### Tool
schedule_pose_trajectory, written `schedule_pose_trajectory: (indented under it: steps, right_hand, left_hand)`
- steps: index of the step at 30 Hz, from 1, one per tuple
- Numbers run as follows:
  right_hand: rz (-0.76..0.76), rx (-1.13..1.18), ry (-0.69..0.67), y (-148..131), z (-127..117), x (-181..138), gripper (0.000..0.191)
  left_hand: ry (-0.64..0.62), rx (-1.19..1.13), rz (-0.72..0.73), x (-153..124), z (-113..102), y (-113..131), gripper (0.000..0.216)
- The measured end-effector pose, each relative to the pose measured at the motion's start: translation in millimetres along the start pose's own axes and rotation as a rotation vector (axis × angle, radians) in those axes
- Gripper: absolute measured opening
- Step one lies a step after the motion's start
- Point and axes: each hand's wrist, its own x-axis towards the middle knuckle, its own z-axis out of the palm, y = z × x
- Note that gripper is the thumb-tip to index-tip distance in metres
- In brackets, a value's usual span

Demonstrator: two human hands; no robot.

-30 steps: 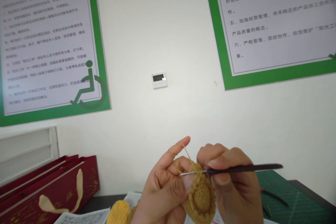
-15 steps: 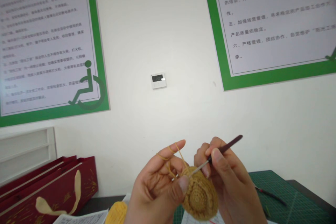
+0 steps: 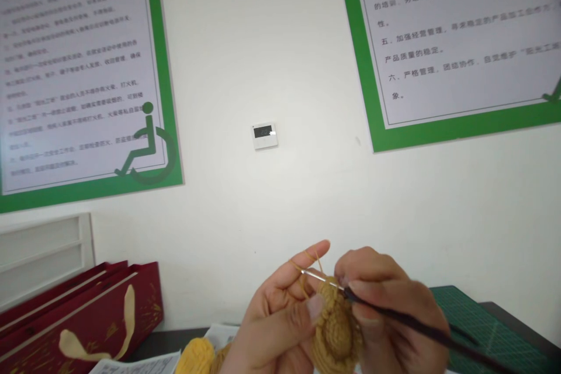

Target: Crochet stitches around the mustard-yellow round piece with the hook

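My left hand [image 3: 280,312] pinches the upper left edge of a round mustard-coloured crochet piece [image 3: 337,333]. Its index finger is stretched up to the right with yarn [image 3: 307,256] looped around it. In my right hand [image 3: 390,304] is a crochet hook [image 3: 394,317] with a dark handle and a metal shaft. The shaft lies across the top of the crochet piece, its tip pointing left near the yarn below my left index finger. My right fingers hide part of the piece's right side.
Dark red gift bags [image 3: 100,327] with cream handles stand at the left. A yellow yarn ball [image 3: 196,356] and printed paper [image 3: 135,364] lie on the dark table. A green cutting mat [image 3: 477,321] is at the right. Behind is a wall with a thermostat [image 3: 265,136] and green-framed posters [image 3: 169,99].
The hook has swung round: its handle now points down right and its tip left. Both hands have shifted slightly right and down, and the crochet piece has tilted.
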Motion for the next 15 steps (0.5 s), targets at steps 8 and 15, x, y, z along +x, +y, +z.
schedule_pose_trajectory:
  steps: [8, 15]
  right_hand:
    - [0.620, 0.481, 0.059, -5.6, -4.6, 8.9, 0.025]
    - [0.654, 0.357, -0.035, -1.3, -1.9, 12.7, 0.018]
  left_hand:
    - [-0.014, 0.045, 0.033, 0.0, -7.5, 4.6, 0.044]
    - [0.095, 0.239, 0.265, -1.1, -5.8, -3.3, 0.042]
